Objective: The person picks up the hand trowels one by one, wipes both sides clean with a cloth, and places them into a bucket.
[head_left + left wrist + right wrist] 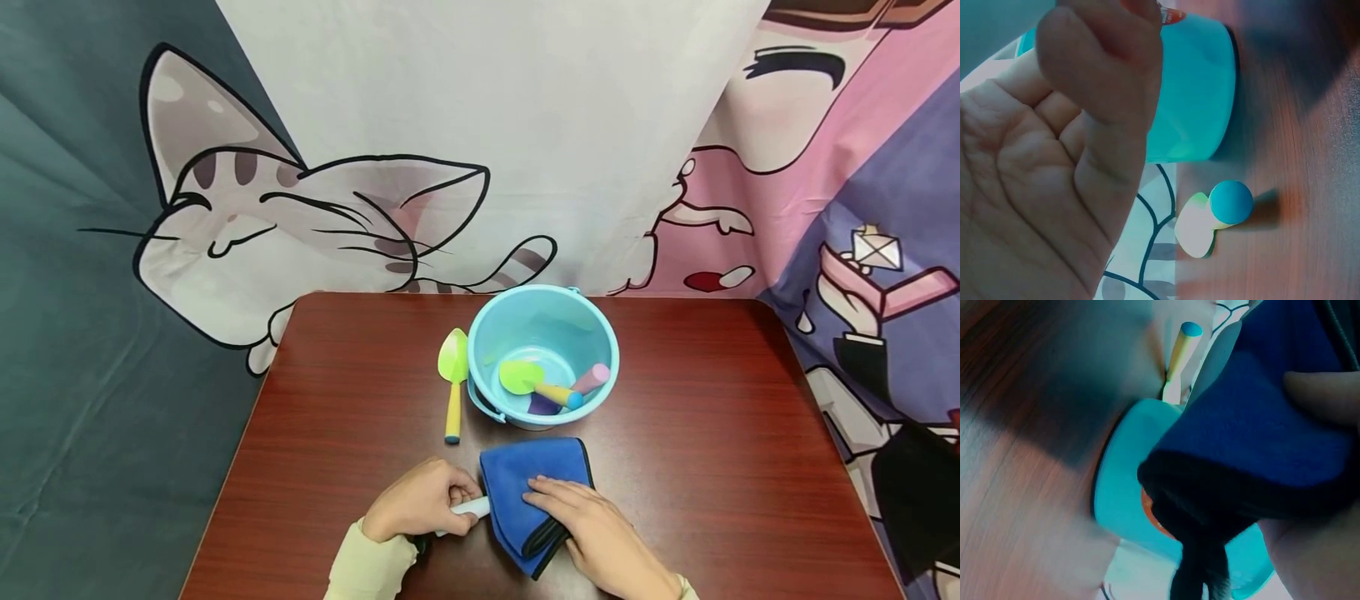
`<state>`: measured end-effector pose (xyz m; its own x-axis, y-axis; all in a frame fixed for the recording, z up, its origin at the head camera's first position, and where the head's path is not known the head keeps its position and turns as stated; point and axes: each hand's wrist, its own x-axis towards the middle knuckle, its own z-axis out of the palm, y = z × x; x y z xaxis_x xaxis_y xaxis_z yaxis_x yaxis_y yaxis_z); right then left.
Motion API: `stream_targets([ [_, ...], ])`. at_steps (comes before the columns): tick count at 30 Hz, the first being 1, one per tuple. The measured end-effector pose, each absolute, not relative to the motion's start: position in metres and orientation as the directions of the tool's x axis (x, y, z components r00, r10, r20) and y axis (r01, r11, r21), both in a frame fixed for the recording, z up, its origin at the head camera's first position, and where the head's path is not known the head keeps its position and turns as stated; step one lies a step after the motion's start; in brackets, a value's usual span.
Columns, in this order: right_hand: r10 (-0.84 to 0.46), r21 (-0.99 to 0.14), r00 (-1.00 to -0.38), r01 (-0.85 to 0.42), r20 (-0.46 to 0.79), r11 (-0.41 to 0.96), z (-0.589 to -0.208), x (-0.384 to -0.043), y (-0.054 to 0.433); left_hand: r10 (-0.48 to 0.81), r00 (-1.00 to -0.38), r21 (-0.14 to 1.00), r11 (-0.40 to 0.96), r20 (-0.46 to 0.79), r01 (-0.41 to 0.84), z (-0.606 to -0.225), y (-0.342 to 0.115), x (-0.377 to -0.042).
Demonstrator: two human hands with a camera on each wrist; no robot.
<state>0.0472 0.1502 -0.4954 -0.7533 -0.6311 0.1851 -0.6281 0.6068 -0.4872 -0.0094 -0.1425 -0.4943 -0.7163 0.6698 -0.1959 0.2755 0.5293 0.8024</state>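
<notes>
My left hand (427, 504) pinches a pale whitish handle (472, 507) between thumb and fingers, near the table's front. The handle's far end goes under a folded blue cloth (517, 467) with black edging, so what it belongs to is hidden. My right hand (600, 533) holds the cloth from the right, fingers over its top and thumb at the near side. In the right wrist view the cloth (1260, 419) hangs in folds with a finger pressed on it. The left wrist view shows mostly the left palm (1029, 169); the handle cannot be made out there.
Behind the cloth stands a light blue bucket (540, 321), holding a toy shovel (521, 377) with a yellow handle, a pink handle (591, 379) and a purple piece (543, 405). Left of it lies a yellow-green toy shovel (453, 367). A patterned curtain (480, 100) hangs behind the table (720, 433).
</notes>
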Motion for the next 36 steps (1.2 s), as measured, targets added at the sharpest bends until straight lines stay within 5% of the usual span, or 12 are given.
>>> stream_targets([
  [36, -0.268, -0.504, -0.893, -0.429, 0.362, 0.75, -0.486, 0.041, 0.219, 0.606, -0.766, 0.831, 0.526, -0.216, 0.181, -0.491, -0.172, -0.009],
])
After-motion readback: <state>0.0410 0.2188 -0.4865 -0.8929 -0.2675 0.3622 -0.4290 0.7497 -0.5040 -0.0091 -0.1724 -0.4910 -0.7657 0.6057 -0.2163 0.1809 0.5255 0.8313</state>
